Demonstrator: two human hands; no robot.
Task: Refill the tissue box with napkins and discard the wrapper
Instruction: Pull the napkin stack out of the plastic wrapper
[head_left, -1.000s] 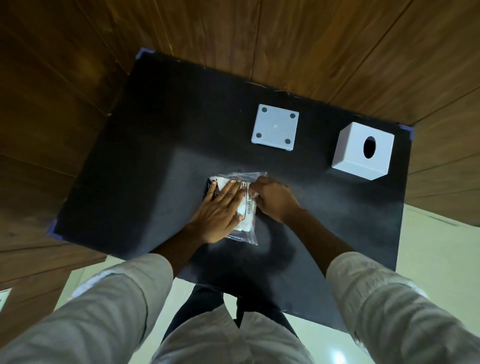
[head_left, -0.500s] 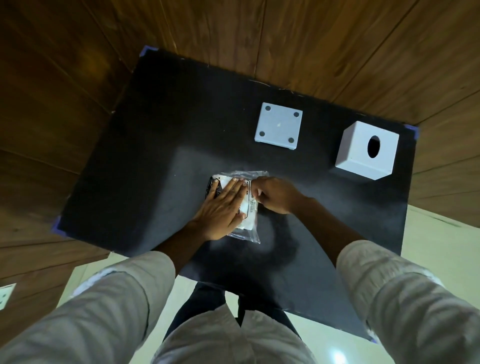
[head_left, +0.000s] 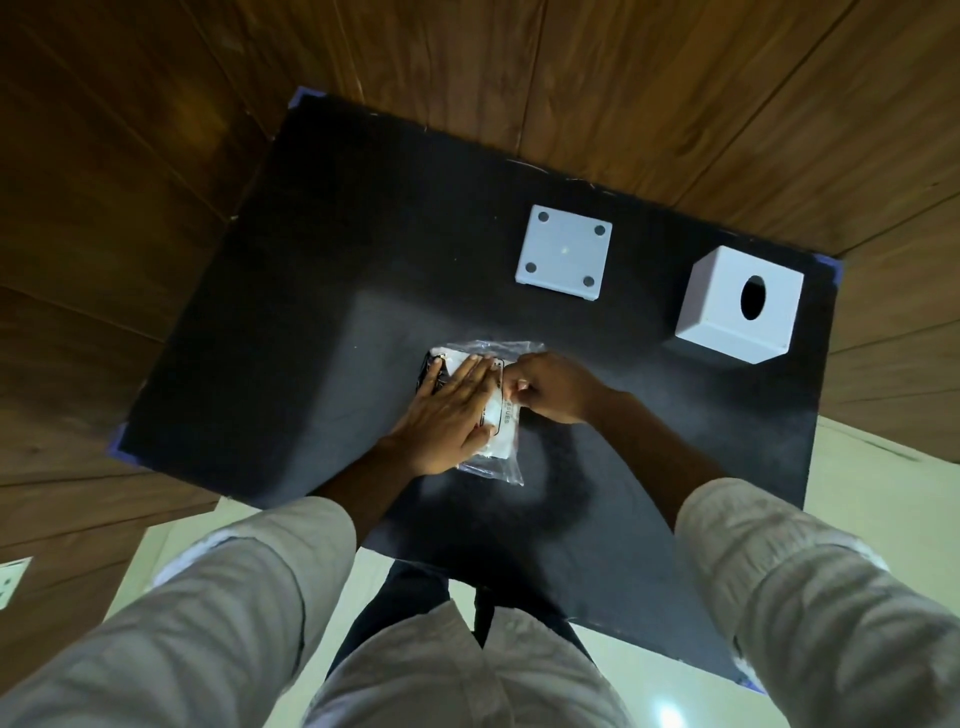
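A person is leaning over a black bench (head_left: 322, 291) and working on a clear-wrapped napkin pack (head_left: 506, 421), which is lying flat near the middle of the bench, toward its near edge. The left hand (head_left: 447, 415) is pressing down on the pack with its fingers (head_left: 467, 371) spread flat and pointing toward 1 o'clock, gripping nothing. The right hand (head_left: 553, 387) is sitting just beside it at 3 o'clock, curled, with its fingers (head_left: 514, 387) pinching narrowly at the wrapper along the pack's right edge. From the pack, a white square base plate (head_left: 563, 257) with four dark corner pads is lying at 1 o'clock, well apart. The white tissue box cover (head_left: 737, 304) with its oval slot is standing at 2 o'clock, near the bench's far right corner, apart from the plate. Light rolled sleeves (head_left: 249, 582) are covering both forearms.
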